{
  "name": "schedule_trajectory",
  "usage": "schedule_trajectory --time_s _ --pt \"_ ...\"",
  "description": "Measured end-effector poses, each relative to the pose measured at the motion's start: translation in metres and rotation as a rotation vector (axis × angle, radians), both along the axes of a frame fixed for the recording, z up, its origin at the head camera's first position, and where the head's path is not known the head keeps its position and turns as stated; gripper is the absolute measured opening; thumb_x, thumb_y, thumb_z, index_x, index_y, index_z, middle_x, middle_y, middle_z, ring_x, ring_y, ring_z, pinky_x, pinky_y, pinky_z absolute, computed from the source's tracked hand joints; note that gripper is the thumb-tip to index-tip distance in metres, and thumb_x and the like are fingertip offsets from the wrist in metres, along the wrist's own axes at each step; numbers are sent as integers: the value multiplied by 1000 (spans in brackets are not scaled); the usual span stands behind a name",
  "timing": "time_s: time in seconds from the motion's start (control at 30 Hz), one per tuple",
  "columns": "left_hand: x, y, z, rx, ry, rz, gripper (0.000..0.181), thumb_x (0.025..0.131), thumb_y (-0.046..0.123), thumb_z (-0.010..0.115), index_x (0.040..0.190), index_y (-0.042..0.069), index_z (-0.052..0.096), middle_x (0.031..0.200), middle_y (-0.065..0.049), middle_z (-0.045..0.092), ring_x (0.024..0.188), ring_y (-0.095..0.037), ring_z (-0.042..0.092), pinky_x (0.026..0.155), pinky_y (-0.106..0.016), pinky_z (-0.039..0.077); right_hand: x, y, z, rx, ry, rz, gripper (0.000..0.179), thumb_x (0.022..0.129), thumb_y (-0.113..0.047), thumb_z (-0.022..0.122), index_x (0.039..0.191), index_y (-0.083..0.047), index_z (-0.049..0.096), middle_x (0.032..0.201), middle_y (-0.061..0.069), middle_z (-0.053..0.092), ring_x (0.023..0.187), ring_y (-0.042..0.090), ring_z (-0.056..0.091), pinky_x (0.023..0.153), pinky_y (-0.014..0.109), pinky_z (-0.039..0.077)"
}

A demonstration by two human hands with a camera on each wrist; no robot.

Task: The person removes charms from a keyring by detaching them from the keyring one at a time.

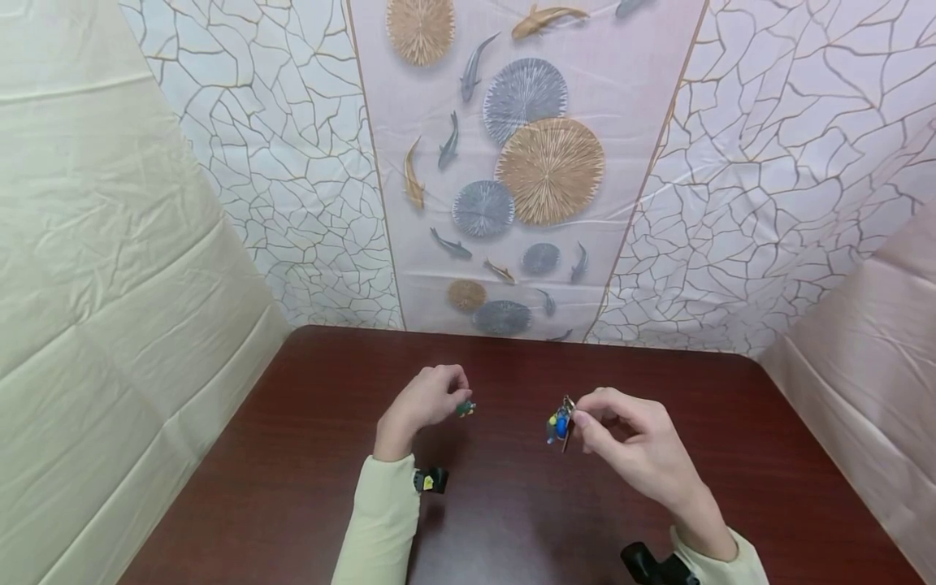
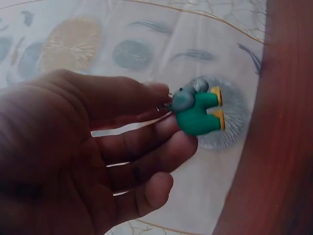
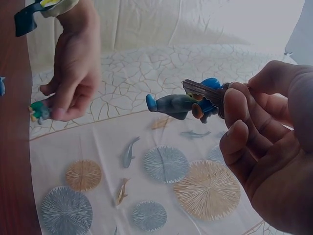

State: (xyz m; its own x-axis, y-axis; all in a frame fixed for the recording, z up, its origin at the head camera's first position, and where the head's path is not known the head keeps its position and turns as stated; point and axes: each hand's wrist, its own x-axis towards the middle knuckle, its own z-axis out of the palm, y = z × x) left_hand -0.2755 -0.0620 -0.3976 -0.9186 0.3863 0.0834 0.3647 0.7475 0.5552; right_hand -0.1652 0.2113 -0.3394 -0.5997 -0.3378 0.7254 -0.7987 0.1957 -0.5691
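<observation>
We see left hand (image 1: 420, 402) pinching green charm (image 2: 196, 120), right hand (image 1: 653, 455) pinching key (image 3: 205, 91) with blue charm (image 1: 561, 427). Fingertip-only holds: we judge slip could drop either onto table (image 1: 256, 479).

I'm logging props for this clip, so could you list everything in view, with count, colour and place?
Small figurine: 1, green and grey with yellow feet, in the left hand
Key: 1, dull metallic, in the right hand
Figurine charm: at least 1, blue, yellow and grey-green, beside the key
Table: 1, dark reddish brown, beneath both hands
Printed backdrop: 1, white and pale pink with gold and grey fish and discs, behind the table
Cream drape: 1, cream, left side
Pinkish drape: 1, pale pink, right side
Wrist cameras: 2, black, one per wrist
Sleeves: 2, pale yellow, on the forearms
Hands: 2, bare, above the table
</observation>
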Motion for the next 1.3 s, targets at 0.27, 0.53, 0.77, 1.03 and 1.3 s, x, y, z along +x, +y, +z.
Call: schedule_trajectory --time_s 0.27,0.53,0.77,1.03,1.3 --pt "-6 0 -16 -141 -97 39 15 96 15 61 81 16 60 73 3 60 65 -13 55 60 -29 44 -1 0 -2 -3 4 6 34 77 23 63 94 -7 67 76 4 62 58 8 57 48 17 48" --pt "-13 4 -33 -189 -137 48 14 96 14 60 82 14 61 74 1 59 65 -15 54 59 -29 43 2 0 0 13 -9 -3 31 79 21 64 93 -7 67 78 -3 63 59 5 57 49 17 49" --pt "-16 6 -44 -215 -171 42 15 96 12 58 82 15 61 74 1 59 63 -16 55 57 -29 43 3 1 2 44 -47 -19 28 81 17 64 92 -9 66 76 -2 62 61 2 57 49 19 50" --pt "-17 4 -48 -223 -169 47 17 96 11 57 81 16 60 74 1 59 61 -16 55 57 -29 42 3 2 1 64 -74 -38 28 83 15 64 91 -11 66 78 -6 63 61 2 59 49 19 51" --pt "-18 6 -50 -224 -185 64 17 97 7 52 83 14 59 74 0 60 61 -15 57 56 -29 42 3 1 1 81 -82 -55 27 83 14 65 91 -12 66 79 -6 63 61 2 59 49 19 50"
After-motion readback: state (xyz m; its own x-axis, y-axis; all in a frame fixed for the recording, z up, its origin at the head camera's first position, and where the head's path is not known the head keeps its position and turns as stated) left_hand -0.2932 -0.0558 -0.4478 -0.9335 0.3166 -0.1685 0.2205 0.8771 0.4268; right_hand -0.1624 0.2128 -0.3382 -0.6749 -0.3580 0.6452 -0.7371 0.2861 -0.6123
